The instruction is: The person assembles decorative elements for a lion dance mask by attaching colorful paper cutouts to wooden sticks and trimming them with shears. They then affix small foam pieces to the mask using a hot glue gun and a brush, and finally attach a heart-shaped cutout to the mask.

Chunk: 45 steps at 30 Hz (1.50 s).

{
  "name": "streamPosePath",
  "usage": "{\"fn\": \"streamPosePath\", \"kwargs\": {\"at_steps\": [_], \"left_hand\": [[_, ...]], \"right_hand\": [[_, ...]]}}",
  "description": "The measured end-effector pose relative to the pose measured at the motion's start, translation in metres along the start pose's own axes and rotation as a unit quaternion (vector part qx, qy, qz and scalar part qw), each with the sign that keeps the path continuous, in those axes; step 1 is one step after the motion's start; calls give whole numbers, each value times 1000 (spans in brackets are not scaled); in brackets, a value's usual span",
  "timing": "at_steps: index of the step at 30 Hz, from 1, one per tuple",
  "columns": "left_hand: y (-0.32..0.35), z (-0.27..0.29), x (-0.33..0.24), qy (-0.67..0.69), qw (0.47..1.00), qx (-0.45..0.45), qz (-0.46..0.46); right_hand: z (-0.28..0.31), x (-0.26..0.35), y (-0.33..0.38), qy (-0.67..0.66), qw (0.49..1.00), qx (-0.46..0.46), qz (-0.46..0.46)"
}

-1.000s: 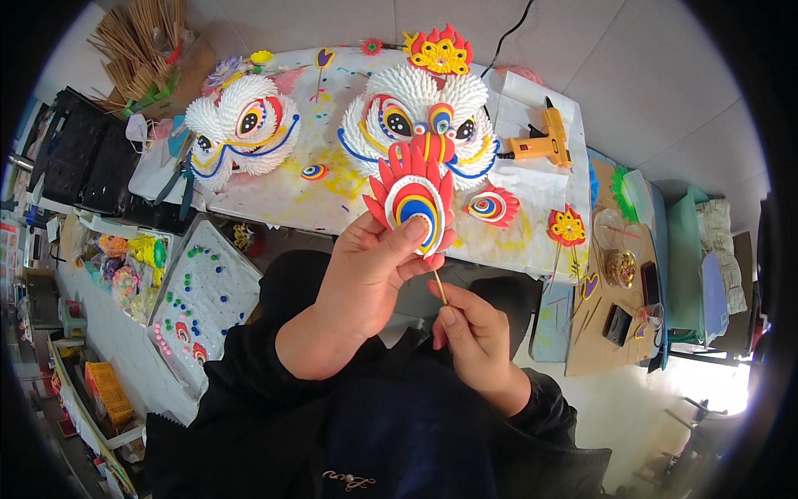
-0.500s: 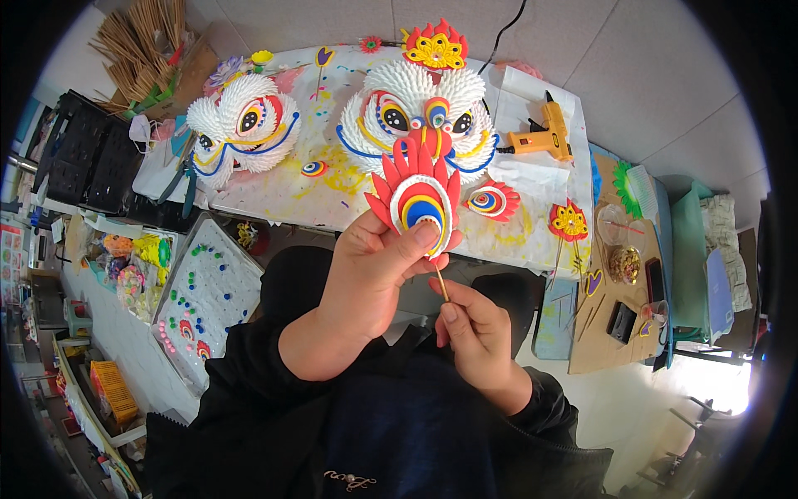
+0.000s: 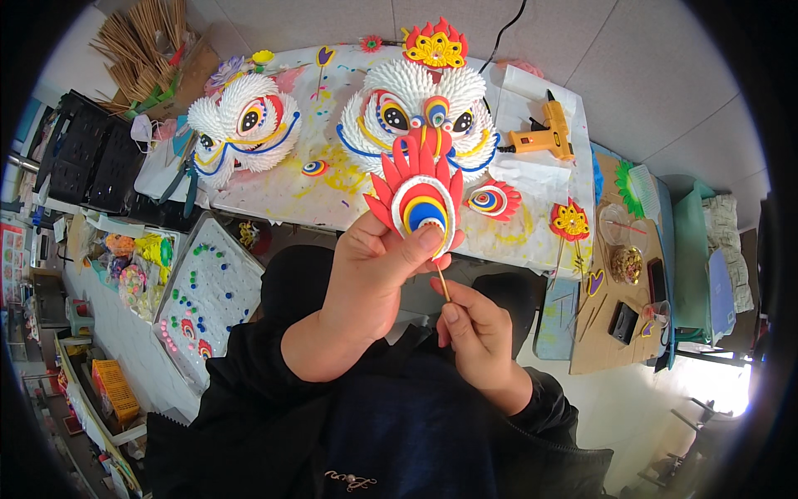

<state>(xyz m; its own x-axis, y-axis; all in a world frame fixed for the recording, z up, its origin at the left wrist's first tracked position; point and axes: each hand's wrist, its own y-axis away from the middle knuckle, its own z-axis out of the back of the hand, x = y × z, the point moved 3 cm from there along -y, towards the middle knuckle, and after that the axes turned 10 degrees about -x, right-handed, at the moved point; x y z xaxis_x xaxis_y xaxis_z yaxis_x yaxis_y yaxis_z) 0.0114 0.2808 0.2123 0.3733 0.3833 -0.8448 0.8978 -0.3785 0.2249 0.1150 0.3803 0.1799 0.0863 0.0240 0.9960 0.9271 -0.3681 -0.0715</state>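
My left hand [image 3: 366,274] has thumb and fingers clamped on the red-petalled eye piece [image 3: 413,193], mid-frame. My right hand [image 3: 482,341], lower and to the right, is pinching its wooden stick [image 3: 444,284]. Both reach up from the bottom, angled inward.

Left hand [image 3: 370,274] holds red ornament [image 3: 421,198], right hand [image 3: 480,337] seemingly its stick [image 3: 444,284].

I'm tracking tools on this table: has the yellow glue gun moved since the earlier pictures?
No. Judged against the larger white mask, the yellow glue gun shows no shift: it lies in the same spot, to the mask's right.
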Motion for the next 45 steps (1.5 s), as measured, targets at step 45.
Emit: {"fn": "streamPosePath", "kwargs": {"at_steps": [45], "left_hand": [[7,-5,4,6,1000,8,-24]], "right_hand": [[1,2,5,23,999,-16,43]]}}
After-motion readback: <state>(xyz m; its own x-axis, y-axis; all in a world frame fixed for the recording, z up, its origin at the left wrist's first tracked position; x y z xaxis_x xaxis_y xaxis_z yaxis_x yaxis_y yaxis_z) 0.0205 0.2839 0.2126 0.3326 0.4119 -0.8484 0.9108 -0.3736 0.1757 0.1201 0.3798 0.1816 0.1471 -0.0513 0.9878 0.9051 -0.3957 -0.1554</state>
